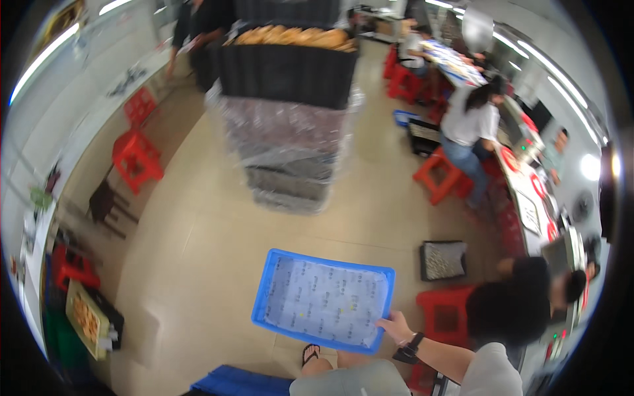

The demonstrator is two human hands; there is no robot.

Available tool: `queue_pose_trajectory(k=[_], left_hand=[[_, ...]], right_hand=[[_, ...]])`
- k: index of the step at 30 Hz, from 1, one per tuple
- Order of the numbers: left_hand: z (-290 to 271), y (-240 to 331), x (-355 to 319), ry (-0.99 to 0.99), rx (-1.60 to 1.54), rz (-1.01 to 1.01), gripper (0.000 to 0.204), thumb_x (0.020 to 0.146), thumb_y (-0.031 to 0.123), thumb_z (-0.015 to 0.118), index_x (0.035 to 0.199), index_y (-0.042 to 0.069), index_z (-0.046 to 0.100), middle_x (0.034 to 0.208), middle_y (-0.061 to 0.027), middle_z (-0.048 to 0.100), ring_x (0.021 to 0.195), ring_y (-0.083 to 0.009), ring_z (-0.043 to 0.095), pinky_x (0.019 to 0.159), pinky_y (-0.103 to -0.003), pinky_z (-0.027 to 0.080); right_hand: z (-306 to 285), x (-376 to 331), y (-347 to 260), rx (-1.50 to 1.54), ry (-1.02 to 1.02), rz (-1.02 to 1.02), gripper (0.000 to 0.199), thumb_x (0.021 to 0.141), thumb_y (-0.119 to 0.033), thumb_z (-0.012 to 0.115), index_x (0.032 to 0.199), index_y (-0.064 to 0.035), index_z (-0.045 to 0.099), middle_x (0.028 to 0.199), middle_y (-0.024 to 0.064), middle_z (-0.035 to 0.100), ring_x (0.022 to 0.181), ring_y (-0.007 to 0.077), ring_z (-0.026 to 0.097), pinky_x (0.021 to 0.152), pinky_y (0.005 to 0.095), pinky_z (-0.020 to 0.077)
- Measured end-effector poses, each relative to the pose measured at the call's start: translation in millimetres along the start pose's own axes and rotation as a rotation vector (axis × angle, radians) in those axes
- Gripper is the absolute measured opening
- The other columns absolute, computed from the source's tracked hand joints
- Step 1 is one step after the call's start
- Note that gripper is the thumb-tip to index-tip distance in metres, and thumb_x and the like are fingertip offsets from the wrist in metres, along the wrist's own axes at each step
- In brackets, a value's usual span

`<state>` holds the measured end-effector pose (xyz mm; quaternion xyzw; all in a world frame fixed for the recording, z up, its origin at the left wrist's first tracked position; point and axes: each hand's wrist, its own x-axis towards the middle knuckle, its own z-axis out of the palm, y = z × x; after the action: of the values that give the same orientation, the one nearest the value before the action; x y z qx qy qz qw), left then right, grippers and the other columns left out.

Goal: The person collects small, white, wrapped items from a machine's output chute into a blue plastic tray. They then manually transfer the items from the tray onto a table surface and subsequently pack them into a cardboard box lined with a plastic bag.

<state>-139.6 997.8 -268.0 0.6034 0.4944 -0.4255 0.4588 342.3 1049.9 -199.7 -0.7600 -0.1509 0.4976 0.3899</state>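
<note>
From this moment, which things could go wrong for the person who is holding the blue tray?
Only the right hand shows on the blue tray, gripping near one corner, so the tray may tip or twist. The plastic-wrapped stack stands ahead and might get bumped by moving forward. A black box of pale pieces sits on the floor to the right, where it could be tripped over.

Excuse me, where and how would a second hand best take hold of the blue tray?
Probably by the left rim, coming from the person's left, thumb on top and fingers beneath. The blue tray is rectangular with raised walls, and the right hand grips its right side near the lower corner, so the opposite side appears free and should balance it.
</note>
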Motion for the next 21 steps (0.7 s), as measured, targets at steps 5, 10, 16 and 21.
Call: queue_pose_trajectory(k=[5, 10, 16, 21], left_hand=[[-252, 96, -70, 0.627, -1.098, 0.833, 0.070, 0.082, 0.023, 0.056, 0.137, 0.015, 0.013, 0.129, -0.0146, 0.031, 0.108, -0.0231, 0.046, 0.080, -0.035, 0.046], [-257, 281, -149, 0.053, -0.232, 1.192, 0.076, 0.072, 0.019, 0.067, 0.132, 0.005, 0.023, 0.119, -0.0185, 0.046, 0.108, -0.0271, 0.049, 0.087, -0.038, 0.043], [-116, 397, -122, 0.168, 0.327, 1.251, 0.053, 0.067, 0.003, 0.065, 0.116, -0.002, 0.045, 0.106, -0.0169, 0.057, 0.096, -0.0218, 0.056, 0.084, -0.035, 0.045], [66, 498, -237, -0.007, 0.513, 1.401, 0.047, 0.064, 0.001, 0.059, 0.109, -0.002, 0.050, 0.082, -0.0187, 0.064, 0.076, -0.0276, 0.064, 0.069, -0.034, 0.050]], right_hand=[[-55, -166, -29, 0.228, 0.263, -0.238, 0.013, 0.067, -0.005, 0.056, 0.073, 0.0054, 0.061, 0.064, 0.0009, 0.057, 0.055, 0.0080, 0.050, 0.051, 0.0230, 0.0392], [-81, -344, 14, 0.504, 0.686, -0.314, 0.027, 0.059, 0.002, 0.049, 0.081, 0.0060, 0.062, 0.075, 0.0047, 0.061, 0.065, 0.0119, 0.055, 0.059, 0.0228, 0.0426], [-79, -459, 119, 0.751, 1.226, -0.237, 0.015, 0.069, -0.006, 0.053, 0.078, 0.0024, 0.061, 0.065, -0.0016, 0.055, 0.057, 0.0050, 0.046, 0.051, 0.0205, 0.0360], [-111, -595, 214, 0.501, 1.493, -0.105, 0.033, 0.068, -0.007, 0.061, 0.097, 0.0063, 0.056, 0.084, 0.0074, 0.062, 0.077, 0.0129, 0.056, 0.072, 0.0265, 0.0459]])
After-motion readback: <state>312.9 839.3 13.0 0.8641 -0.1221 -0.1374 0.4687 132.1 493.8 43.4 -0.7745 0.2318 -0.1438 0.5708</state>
